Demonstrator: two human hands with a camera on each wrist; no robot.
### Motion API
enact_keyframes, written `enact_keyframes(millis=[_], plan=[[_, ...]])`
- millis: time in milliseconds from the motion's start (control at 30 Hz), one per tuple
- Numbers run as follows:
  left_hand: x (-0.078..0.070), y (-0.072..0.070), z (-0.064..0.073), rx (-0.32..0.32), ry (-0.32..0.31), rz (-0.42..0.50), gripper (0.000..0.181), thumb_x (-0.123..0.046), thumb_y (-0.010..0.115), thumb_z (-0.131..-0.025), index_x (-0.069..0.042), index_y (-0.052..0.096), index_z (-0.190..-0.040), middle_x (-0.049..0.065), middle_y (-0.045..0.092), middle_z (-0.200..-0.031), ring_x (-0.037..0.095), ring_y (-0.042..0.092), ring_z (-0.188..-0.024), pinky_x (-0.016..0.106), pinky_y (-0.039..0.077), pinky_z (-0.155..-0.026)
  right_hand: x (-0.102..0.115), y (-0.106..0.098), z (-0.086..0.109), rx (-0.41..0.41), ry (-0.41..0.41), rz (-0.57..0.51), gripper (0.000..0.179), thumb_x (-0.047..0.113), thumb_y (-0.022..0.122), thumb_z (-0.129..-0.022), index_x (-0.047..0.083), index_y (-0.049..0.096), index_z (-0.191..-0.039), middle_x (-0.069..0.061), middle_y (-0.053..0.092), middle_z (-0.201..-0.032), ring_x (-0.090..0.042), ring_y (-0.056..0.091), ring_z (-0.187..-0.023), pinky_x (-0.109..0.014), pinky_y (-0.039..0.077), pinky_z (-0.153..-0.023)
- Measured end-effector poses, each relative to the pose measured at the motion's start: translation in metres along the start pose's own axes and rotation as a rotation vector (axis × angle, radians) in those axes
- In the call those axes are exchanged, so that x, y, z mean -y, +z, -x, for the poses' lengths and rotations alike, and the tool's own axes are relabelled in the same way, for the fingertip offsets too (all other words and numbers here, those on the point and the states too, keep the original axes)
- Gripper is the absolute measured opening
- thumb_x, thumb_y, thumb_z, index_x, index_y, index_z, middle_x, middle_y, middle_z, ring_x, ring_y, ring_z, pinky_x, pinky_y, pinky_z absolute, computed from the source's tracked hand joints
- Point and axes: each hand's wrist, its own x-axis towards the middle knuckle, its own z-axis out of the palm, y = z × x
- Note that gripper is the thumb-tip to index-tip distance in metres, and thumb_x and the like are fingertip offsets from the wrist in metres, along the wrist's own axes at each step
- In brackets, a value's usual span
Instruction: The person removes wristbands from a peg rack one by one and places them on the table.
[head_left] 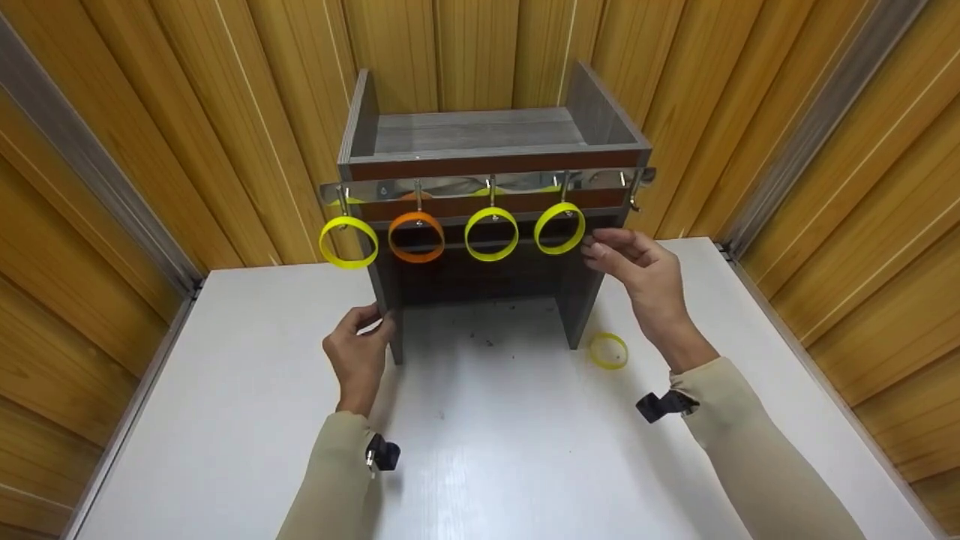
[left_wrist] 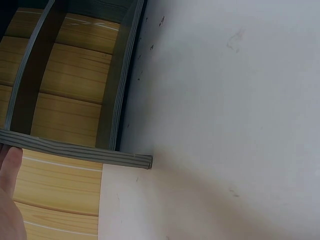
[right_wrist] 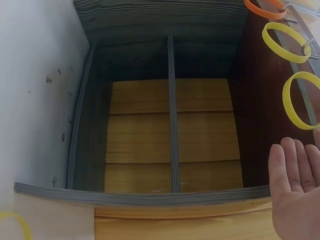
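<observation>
A grey wooden shelf unit (head_left: 480,133) stands at the back of the white table. From hooks on its shiny metal strip (head_left: 456,187) hang a left yellow ring (head_left: 349,264), an orange ring (head_left: 417,258), a third, yellow ring (head_left: 491,257) and a right yellow ring (head_left: 559,250). My left hand (head_left: 358,349) touches the outer face of the left side panel (left_wrist: 75,153) with its fingertips. By the right side panel, my right hand (head_left: 651,277) holds nothing, its fingers (right_wrist: 291,160) extended just below the nearest ring (right_wrist: 288,100).
Another yellow ring (head_left: 609,366) lies on the table (head_left: 487,465) beside the unit's right foot. The hook (head_left: 636,191) at the strip's right end carries no ring. Wood-patterned walls (head_left: 97,97) enclose the table at the back and both sides. Small dark specks dot the tabletop.
</observation>
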Motion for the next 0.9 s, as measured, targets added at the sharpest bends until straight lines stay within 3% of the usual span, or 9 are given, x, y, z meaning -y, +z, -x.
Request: enact_keyframes(millis=[433, 667, 900], plan=[[0.001, 0.000, 0.000, 0.003, 0.020, -0.019, 0.017, 0.009, 0.080, -0.084, 0.002, 0.078, -0.099, 0.012, 0.079, -0.098, 0.025, 0.078, -0.094, 0.021, 0.064, -0.076, 0.003, 0.015, -0.004, 0.043, 0.005, -0.059, 0.031, -0.005, 0.071, -0.099, -0.006, 0.067, -0.130, -0.018, 0.072, -0.120, -0.027, 0.074, -0.104, -0.042, 0.064, -0.091], [0.001, 0.000, 0.000, 0.001, 0.026, -0.021, 0.016, 0.009, 0.080, -0.084, 0.002, 0.078, -0.098, 0.012, 0.079, -0.097, 0.024, 0.078, -0.094, 0.022, 0.065, -0.077, 0.005, 0.020, -0.002, 0.032, 0.015, -0.079, 0.026, -0.006, 0.071, -0.098, -0.007, 0.069, -0.124, -0.018, 0.074, -0.112, -0.027, 0.075, -0.097, -0.040, 0.065, -0.090], [0.000, -0.002, 0.000, -0.006, 0.013, -0.010, 0.016, 0.009, 0.081, -0.083, 0.002, 0.079, -0.098, 0.013, 0.079, -0.097, 0.025, 0.078, -0.094, 0.018, 0.063, -0.075, 0.011, 0.026, -0.002, 0.018, -0.029, -0.105, 0.021, -0.005, 0.072, -0.097, -0.005, 0.072, -0.118, -0.019, 0.075, -0.111, -0.025, 0.075, -0.097, -0.040, 0.064, -0.092]])
